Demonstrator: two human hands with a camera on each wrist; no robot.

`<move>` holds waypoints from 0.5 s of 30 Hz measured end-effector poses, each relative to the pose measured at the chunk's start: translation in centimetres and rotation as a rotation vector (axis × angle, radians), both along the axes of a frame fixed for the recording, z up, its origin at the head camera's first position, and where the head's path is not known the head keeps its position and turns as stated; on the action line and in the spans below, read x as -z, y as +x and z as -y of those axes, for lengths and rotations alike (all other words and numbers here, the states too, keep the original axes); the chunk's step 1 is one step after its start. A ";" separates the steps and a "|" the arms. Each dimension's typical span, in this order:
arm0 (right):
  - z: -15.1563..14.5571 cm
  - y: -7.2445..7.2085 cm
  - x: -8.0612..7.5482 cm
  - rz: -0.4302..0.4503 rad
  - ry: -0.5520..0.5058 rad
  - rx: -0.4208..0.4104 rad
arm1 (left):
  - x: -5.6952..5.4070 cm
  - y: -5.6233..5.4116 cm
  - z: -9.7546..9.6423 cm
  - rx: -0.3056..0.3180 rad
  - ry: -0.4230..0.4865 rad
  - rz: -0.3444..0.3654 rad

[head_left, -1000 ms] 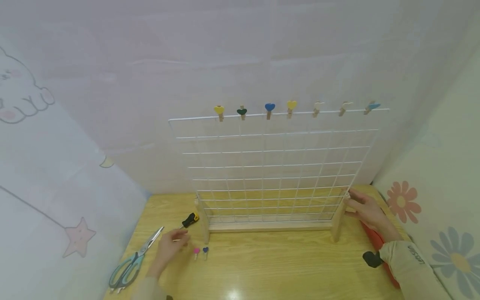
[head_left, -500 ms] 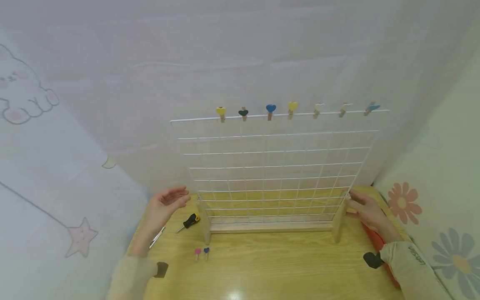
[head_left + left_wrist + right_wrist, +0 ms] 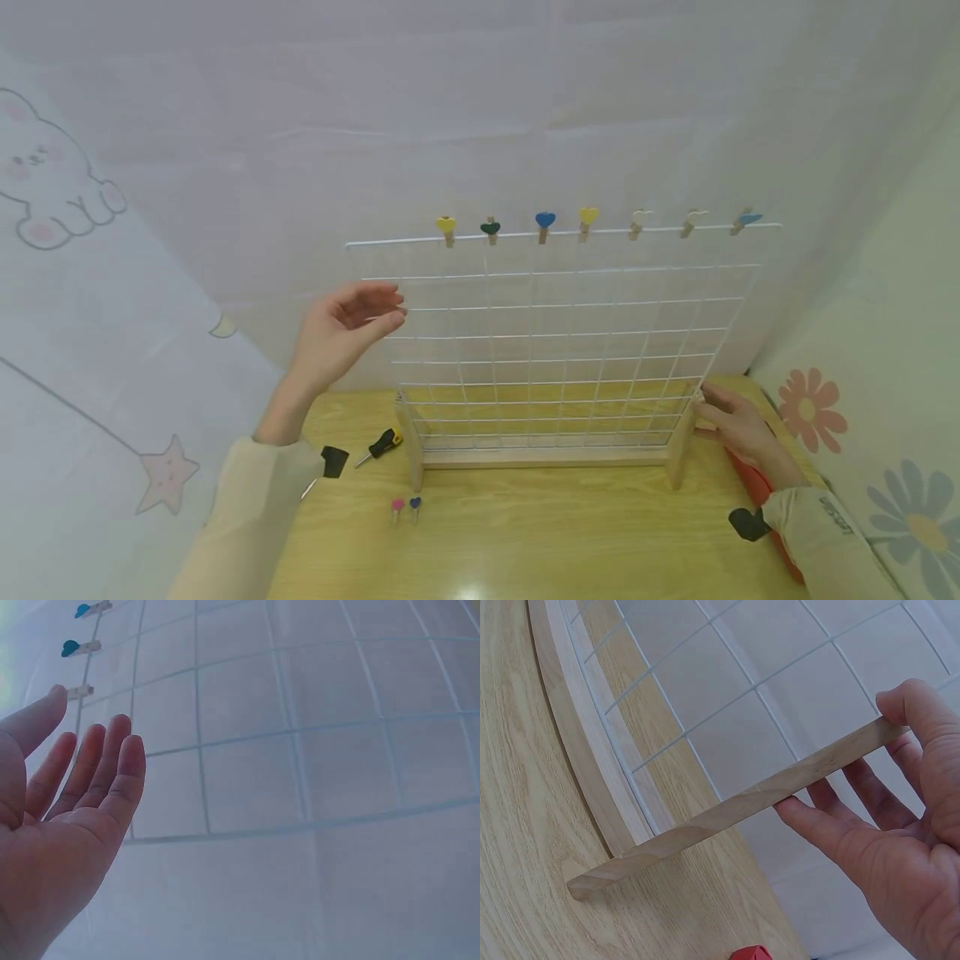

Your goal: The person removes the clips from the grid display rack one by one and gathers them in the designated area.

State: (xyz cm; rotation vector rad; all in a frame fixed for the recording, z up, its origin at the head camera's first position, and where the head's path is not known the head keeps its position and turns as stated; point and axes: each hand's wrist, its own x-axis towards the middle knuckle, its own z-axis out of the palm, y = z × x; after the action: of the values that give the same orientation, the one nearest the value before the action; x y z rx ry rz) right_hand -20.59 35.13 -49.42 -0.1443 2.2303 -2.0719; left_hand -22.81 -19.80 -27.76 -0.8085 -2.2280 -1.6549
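Note:
A white wire grid panel stands upright in a wooden base. Several small heart-topped clothespins, such as the blue one, are clipped along its top wire. My left hand is raised at the grid's left side, fingers loosely bent and holding nothing; the left wrist view shows the palm bare, and whether it touches the wire I cannot tell. With thumb and fingers, my right hand grips the upper part of the base's right wooden post.
Pink and dark blue heart clothespins lie on the table. A black-and-yellow screwdriver lies left of the base. Scissors are mostly hidden under my left sleeve. Something red lies under my right forearm.
My left hand has risen from beside the loose clothespins to the grid's left side, its sleeve now covering most of the scissors. The right hand stays on the post.

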 end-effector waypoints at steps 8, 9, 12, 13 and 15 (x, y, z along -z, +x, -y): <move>-0.1 0.1 0.1 -0.011 -0.052 -0.006 | -4.6 -0.8 -2.6 -0.018 -0.071 -0.167; -0.1 0.1 0.1 -0.013 -0.054 -0.007 | -5.0 -0.9 -2.9 -0.028 -0.083 -0.185; 0.0 0.1 0.0 -0.022 -0.060 -0.010 | -6.2 -1.2 -3.5 -0.045 -0.100 -0.231; 0.0 0.1 0.0 -0.024 -0.059 -0.009 | -6.5 -1.3 -3.7 -0.050 -0.109 -0.244; 0.0 0.2 -0.1 -0.027 -0.056 -0.011 | -7.2 -1.6 -4.1 -0.072 -0.146 -0.274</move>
State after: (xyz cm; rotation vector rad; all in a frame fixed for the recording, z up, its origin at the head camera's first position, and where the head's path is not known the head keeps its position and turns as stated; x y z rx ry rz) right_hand -20.42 35.08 -49.28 -0.1902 2.1821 -2.1403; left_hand -24.42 -15.70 -20.55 -0.9175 -2.1738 -1.2747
